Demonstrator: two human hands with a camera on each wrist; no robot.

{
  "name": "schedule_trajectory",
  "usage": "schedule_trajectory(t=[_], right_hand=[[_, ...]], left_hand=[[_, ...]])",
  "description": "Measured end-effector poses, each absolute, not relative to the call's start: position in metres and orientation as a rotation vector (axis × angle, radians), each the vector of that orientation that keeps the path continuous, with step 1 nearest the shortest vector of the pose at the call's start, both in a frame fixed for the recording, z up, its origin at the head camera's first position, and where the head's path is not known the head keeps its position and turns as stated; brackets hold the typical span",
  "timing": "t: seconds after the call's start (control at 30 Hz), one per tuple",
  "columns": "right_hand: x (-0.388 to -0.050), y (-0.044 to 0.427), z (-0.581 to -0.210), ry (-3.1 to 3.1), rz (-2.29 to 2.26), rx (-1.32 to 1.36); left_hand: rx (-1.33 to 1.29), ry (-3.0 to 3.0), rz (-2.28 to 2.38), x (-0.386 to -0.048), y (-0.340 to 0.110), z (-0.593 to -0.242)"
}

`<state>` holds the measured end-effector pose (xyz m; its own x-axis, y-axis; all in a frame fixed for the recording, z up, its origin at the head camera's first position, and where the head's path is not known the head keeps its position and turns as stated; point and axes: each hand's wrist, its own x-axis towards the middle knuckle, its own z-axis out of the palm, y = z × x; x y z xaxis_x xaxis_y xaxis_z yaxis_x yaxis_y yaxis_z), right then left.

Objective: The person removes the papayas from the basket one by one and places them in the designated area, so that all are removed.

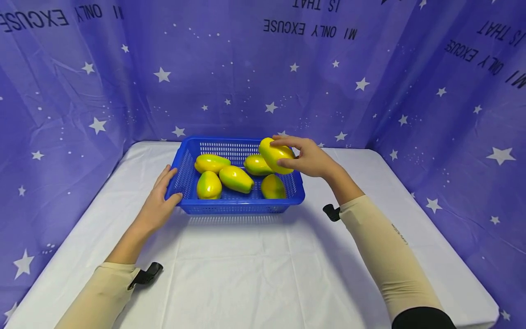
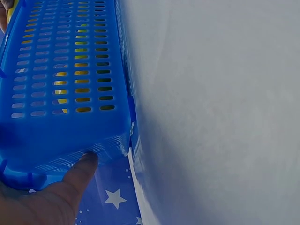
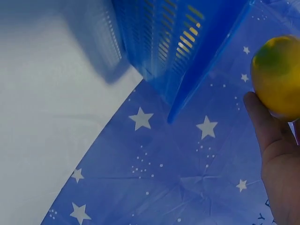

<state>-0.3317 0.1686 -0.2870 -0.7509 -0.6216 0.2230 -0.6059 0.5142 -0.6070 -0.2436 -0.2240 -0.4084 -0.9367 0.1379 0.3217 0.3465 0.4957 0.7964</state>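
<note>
A blue plastic basket (image 1: 242, 202) with slotted walls stands on the white table and holds several glossy yellow-green papayas (image 1: 236, 178). Above its right end, my right hand (image 1: 310, 157) grips another papaya (image 1: 276, 155) between the thumb below and the fingers above. In the right wrist view this papaya (image 3: 279, 77) shows at the right edge, cut off by the frame. My left hand (image 1: 158, 205) touches the basket's left end from outside, fingers extended along the rim. The left wrist view shows one digit of the left hand (image 2: 56, 201) against the outer wall.
A white cloth (image 1: 234, 269) covers the table. Purple star-printed curtains (image 1: 230, 82) enclose it at the back and both sides. A black wrist mount (image 1: 148, 274) juts from the left sleeve, and another mount (image 1: 331, 213) from the right sleeve.
</note>
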Motion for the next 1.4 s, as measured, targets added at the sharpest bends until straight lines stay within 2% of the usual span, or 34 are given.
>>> schedule_trajectory(t=[0.23,0.93,1.4], right_hand=[[-0.347,0.189,-0.295,2.786,-1.078,-1.072],[-0.347,0.234,-0.301,2.968,-1.055,-0.806],[-0.351,0.260,-0.312,3.029,-1.029,-0.756]], left_hand=[[-0.415,-2.521,-1.404,-0.244,-0.225,-0.411],[-0.413,-2.526,-1.408,-0.245,-0.226,-0.412],[-0.408,-2.534,-1.406,-0.244,-0.225,-0.411]])
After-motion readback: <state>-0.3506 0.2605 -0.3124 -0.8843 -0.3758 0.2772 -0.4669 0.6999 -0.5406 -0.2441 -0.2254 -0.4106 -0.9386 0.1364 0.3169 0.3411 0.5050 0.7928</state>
